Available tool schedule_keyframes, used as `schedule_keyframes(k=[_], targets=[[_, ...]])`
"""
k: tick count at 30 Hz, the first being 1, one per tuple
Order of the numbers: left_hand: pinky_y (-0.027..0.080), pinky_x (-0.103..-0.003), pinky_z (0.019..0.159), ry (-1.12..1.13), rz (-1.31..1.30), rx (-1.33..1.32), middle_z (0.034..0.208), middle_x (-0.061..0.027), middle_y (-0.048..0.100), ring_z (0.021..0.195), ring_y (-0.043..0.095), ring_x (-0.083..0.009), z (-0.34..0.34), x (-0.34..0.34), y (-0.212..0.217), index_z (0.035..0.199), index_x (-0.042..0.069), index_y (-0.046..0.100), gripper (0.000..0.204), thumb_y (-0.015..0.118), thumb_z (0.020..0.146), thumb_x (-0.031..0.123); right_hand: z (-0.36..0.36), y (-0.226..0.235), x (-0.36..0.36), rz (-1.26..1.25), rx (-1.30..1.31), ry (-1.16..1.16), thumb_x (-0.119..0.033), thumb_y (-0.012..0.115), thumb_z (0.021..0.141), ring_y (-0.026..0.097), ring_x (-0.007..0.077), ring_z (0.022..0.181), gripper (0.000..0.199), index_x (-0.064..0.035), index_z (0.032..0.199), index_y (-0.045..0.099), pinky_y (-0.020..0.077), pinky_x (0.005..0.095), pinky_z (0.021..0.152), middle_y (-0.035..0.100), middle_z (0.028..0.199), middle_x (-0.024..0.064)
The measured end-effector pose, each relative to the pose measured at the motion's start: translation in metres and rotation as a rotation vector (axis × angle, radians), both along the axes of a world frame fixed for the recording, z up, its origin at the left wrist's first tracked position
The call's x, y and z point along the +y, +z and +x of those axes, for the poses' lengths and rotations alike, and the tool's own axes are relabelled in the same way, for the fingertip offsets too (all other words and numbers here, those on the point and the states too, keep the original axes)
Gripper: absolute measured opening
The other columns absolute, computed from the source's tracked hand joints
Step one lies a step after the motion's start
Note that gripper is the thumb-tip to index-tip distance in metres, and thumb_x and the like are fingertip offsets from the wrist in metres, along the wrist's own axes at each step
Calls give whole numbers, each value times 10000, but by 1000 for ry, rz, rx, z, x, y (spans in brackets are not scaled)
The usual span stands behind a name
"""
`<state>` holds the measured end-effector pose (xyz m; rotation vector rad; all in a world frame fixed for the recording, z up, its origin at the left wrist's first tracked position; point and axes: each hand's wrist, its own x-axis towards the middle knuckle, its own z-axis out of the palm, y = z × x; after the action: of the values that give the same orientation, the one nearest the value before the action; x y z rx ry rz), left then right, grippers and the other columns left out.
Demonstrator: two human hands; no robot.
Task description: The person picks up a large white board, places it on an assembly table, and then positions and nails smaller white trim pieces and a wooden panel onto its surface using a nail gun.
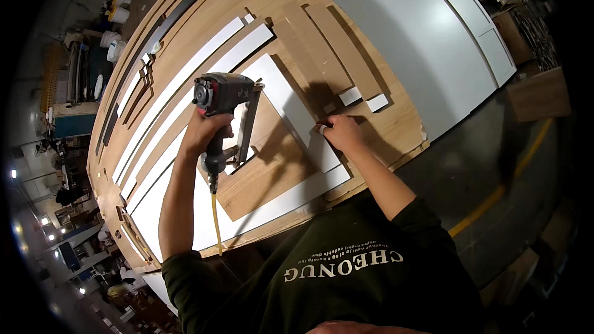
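Observation:
My left hand is wrapped round the handle of a black air nail gun, its long magazine slanting down beside the grip. The gun's nose is over the far end of a white board, though contact there is hard to judge. A yellow air hose hangs from the handle. On the right edge of that same board, my right hand has its fingers curled; a small white band shows at one finger. Another white board runs along the near side, around a bare wooden area.
Brown strips with white ends lie right of the frame pieces. Long white strips and dark strips lie to the left. Beyond the wooden worktable are large pale panels; buckets stand at the far left.

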<state>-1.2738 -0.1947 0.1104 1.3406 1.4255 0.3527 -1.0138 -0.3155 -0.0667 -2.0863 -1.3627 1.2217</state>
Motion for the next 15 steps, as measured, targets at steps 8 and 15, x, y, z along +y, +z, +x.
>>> schedule_keyframes(k=[8,15], targets=[[490,-281,447,51,-29,131,616,-60,564,497,556,-137,24,32,-29,843,-13,562,153,632,724,54,2,5,2,-29,68,-22,-408,685,765,660,288,845,285,-180,928,737,517,391,728,703,875,91],[502,-282,450,93,-70,132,633,-58,570,523,568,-134,24,43,-37,847,-16,567,156,639,725,51,3,1,6,-71,102,-13,-405,711,753,669,249,804,285,-171,914,741,517,359,698,710,847,63]])
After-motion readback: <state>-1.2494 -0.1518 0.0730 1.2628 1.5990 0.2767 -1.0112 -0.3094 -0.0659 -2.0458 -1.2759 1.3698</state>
